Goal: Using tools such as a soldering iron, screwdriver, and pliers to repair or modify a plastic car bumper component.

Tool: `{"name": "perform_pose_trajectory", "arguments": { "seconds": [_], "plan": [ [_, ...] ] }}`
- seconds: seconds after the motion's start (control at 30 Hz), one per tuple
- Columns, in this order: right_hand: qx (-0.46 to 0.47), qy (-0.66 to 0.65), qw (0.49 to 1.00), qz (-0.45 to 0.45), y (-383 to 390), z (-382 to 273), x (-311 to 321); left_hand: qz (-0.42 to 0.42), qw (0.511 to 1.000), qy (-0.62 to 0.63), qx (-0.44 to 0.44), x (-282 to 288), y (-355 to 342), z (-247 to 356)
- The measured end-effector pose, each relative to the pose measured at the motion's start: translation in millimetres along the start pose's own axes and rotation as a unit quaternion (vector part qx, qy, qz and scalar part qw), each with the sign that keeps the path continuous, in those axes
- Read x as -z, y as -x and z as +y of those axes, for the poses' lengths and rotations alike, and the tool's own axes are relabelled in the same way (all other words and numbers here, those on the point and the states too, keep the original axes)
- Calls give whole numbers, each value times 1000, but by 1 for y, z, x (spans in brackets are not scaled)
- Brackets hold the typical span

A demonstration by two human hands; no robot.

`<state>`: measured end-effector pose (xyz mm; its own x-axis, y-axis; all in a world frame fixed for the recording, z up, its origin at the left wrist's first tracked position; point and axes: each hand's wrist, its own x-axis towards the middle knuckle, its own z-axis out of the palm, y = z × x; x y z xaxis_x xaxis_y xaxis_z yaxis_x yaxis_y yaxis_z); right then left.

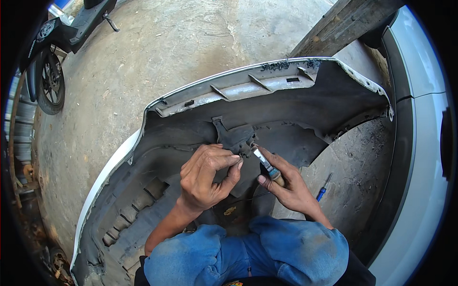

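A car bumper [176, 128] lies inner side up in front of me, dark inside with a white outer edge. My left hand [210, 174] is closed in a pinch at a black plastic bracket [234, 136] over the bumper's middle; what sits between its fingertips is too small to name. My right hand [286, 186] grips a slim silver-and-blue tool [267, 164] with a tan end, its kind unclear. The tool's silver tip points up and left, close to the bracket's right end. Whether it touches the bracket I cannot tell.
A blue-handled screwdriver [322, 191] lies on the concrete floor [191, 38] to the right. A light-coloured car [415, 157] stands along the right side. A wooden post [338, 28] leans at the far right, and a motorbike [50, 78] is parked far left.
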<state>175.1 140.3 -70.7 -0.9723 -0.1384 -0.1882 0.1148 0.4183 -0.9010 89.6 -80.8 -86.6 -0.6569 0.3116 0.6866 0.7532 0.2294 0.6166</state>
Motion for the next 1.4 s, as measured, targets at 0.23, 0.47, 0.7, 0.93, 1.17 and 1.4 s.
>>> {"name": "perform_pose_trajectory", "arguments": {
  "seconds": [0.23, 0.47, 0.7, 0.93, 1.17, 1.4],
  "plan": [
    [-4, -28, 1000, -5, -6, -1, -1, -29, 999, -13, 23, 0, 1, 1],
    [11, -70, 997, 24, -5, -2, -6, -16, 999, -35, 3, 5, -5, -1],
    [-77, -111, 990, 44, 2, 13, -4, 48, 982, -181, -36, 28, -92, 15],
    [-109, -100, 986, 75, 5, 19, -5, 4, 995, -95, 12, 13, -123, -10],
    [-97, -69, 990, 78, 9, 31, -8, 8, 993, -62, 95, 8, -120, -4],
    [-148, -81, 984, 50, 7, 22, -5, -1, 992, -55, 116, 11, -121, 1]
  ]
}}
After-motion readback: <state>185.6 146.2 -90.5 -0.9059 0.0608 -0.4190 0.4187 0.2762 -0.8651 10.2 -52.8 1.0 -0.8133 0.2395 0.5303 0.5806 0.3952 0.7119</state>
